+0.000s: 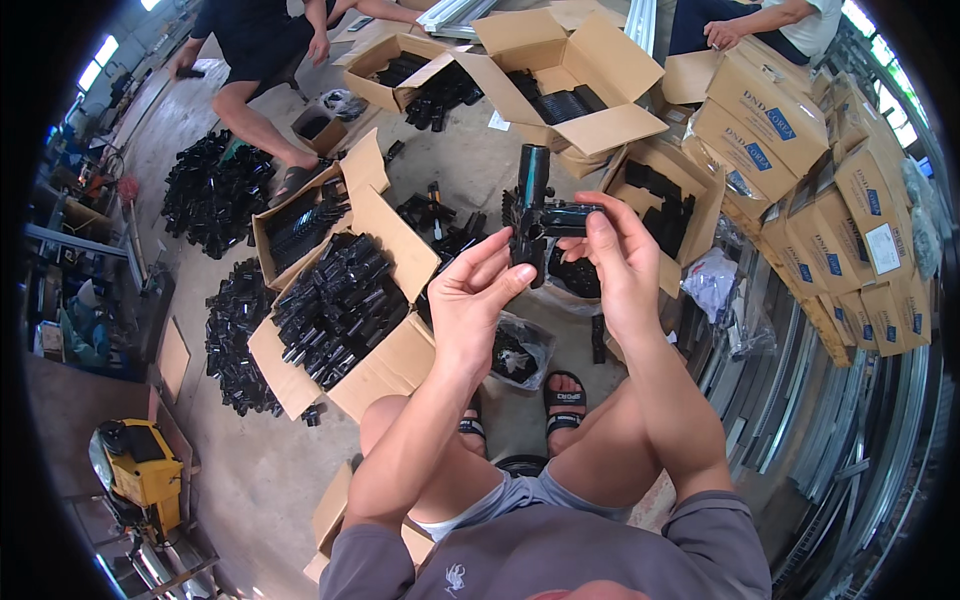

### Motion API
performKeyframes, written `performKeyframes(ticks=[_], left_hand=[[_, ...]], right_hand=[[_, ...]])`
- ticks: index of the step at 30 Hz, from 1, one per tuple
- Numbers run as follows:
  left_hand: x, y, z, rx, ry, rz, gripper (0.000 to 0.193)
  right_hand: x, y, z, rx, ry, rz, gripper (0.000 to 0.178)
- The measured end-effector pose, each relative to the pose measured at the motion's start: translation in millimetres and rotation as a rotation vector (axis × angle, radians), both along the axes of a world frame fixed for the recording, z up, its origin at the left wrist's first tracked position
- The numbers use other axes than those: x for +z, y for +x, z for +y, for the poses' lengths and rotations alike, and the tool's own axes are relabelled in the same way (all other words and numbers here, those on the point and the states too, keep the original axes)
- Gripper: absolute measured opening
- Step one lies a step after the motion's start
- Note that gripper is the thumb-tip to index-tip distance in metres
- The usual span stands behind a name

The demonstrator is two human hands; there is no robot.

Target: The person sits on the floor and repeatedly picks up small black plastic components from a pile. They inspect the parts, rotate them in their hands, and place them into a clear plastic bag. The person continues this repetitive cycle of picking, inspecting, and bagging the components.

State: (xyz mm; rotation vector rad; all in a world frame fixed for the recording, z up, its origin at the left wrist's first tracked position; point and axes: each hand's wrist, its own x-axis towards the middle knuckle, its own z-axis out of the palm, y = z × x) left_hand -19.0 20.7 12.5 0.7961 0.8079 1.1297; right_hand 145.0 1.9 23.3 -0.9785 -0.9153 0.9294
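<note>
i've got both hands up over my knees: left hand fingers pinching the black plastic fitting from below, right hand gripping its side arm, open cardboard box of black parts left of it.

This is a workshop or small assembly and packing floor. Open cardboard boxes full of black plastic parts stand on a bare concrete floor at the centre of the frame, and more of the same parts lie in loose heaps at the upper left. Sealed cartons are stacked at the right, above long metal rails laid along the lower right edge. A yellow machine sits at the lower left. People sit low among the boxes at the top of the frame, one in sandals.
</note>
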Motion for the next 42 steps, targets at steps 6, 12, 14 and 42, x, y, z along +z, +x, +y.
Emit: performKeyframes(ticks=[6, 12, 14, 42], left_hand=[[-4, -6, 0, -0.088, -0.055, -0.010, 0.049], [-1, -9, 5, -0.212, 0.007, 0.030, 0.053], [-1, -10, 8, -0.206, 0.025, -0.011, 0.054], [-6, -7, -3, -0.159, 0.133, -0.251, 0.038]], right_hand=[[-2, 3, 1, 0.016, -0.045, 0.038, 0.031], [-3, 1, -3, 0.035, -0.056, -0.049, 0.028], [-4, -1, -4, 0.053, -0.062, -0.065, 0.027], [26, -40, -36, -0.238, 0.328, -0.940, 0.048]])
